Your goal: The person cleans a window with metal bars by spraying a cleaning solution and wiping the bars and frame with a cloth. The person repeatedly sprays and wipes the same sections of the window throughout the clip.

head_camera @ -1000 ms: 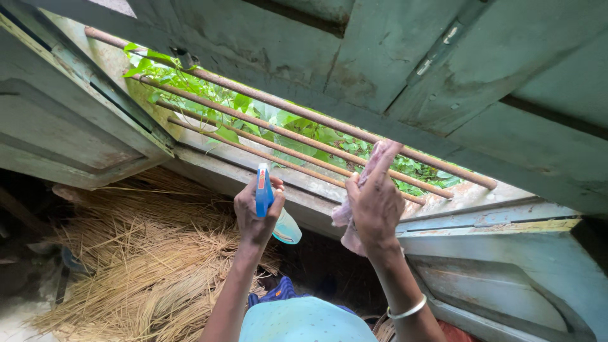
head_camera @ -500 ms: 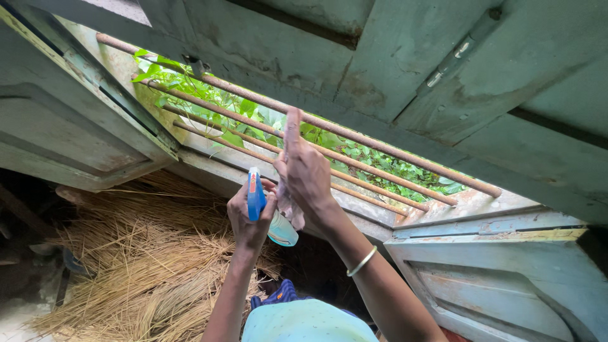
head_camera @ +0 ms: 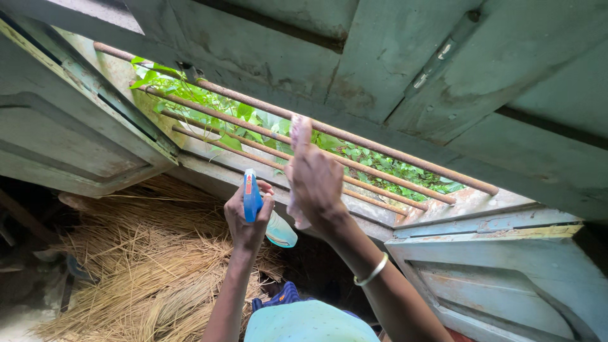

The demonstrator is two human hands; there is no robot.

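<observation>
Wiping of rusty round iron window bars [head_camera: 354, 136] under way, judging by the hands. Left hand [head_camera: 248, 218] closed around a spray bottle with a blue trigger head and pale clear body [head_camera: 261, 212], held just below the weathered green wooden sill [head_camera: 209, 171] and apart from the bars. Right hand [head_camera: 315, 183] gripping a pale pink cloth [head_camera: 297, 171], the cloth pinned between palm and fingers and pressed up against one of the upper bars, near the middle of the opening.

Hard to say how much is cleaned: all bars look equally brown and rough, with no wet sheen or clear difference between stretches. Likely much left to do, along every bar to either side.

Most of the cloth hidden behind the right hand; only its top edge and a lower fold showing. Bottle nozzle turned away, liquid level hard to read. Green leafy plants [head_camera: 253, 117] beyond the bars, faded green shutters [head_camera: 76, 133] swung to both sides, dry golden straw [head_camera: 139, 259] heaped on the floor below. Light blue cloth [head_camera: 307, 323] at the bottom edge cut off, nature unclear.
</observation>
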